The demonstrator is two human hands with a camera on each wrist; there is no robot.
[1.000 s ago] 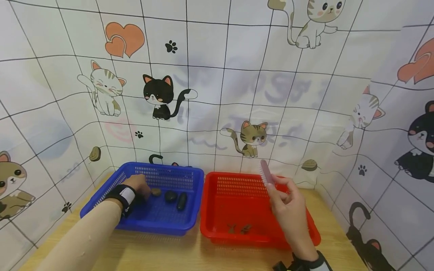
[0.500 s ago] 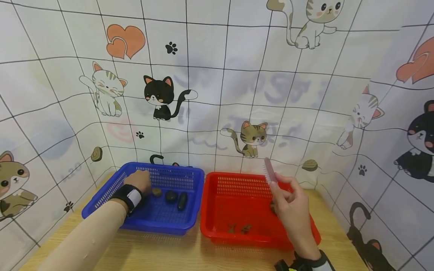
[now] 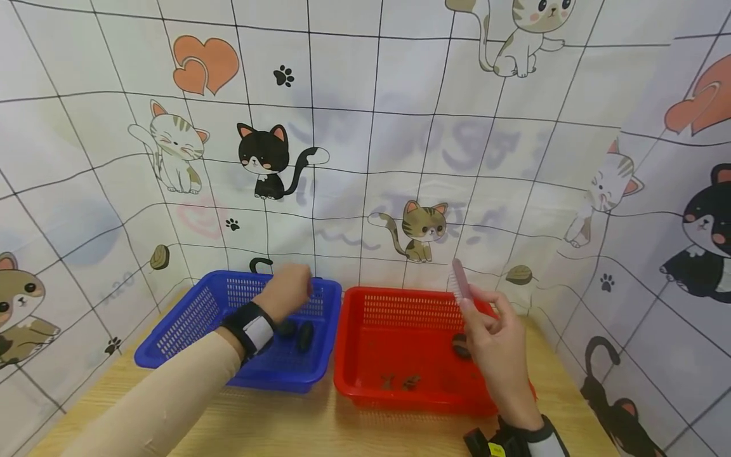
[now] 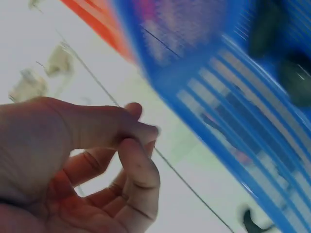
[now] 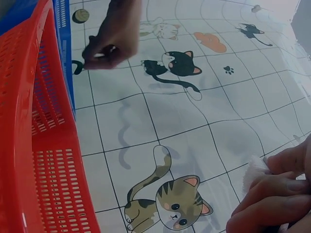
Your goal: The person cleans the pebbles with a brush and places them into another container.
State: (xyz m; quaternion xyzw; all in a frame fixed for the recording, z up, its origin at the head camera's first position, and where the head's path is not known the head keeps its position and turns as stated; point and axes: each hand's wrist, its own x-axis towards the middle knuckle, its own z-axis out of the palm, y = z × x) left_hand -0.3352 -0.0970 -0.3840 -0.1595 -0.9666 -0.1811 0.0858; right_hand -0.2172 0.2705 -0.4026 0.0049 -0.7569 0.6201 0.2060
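Note:
In the head view, my left hand (image 3: 288, 289) is over the back of the blue basket (image 3: 285, 383), its fingertips hidden there. The left wrist view shows the thumb and fingers (image 4: 140, 170) curled together beyond the basket rim; I cannot tell whether a small thing is between them. Two dark, smooth stones (image 3: 305, 336) lie in the blue basket, below the wrist. Above the right side of the red basket (image 3: 417, 403), my right hand (image 3: 497, 349) pinches a small pink brush (image 3: 461, 279) between thumb and fingers. Its white bristles (image 5: 255, 174) face left in the head view.
The red basket contains a brown, rounded piece (image 3: 460, 346) near the right hand and small brown pieces (image 3: 411, 382) towards the front. Both baskets stand side by side on a wooden table (image 3: 274, 425). Cat-patterned sheeting (image 3: 342, 139) rises behind and at both sides.
My left hand has lifted from inside the blue basket and moved right, over its back edge. The right hand with the brush has shifted slightly right, uncovering the brown rounded piece.

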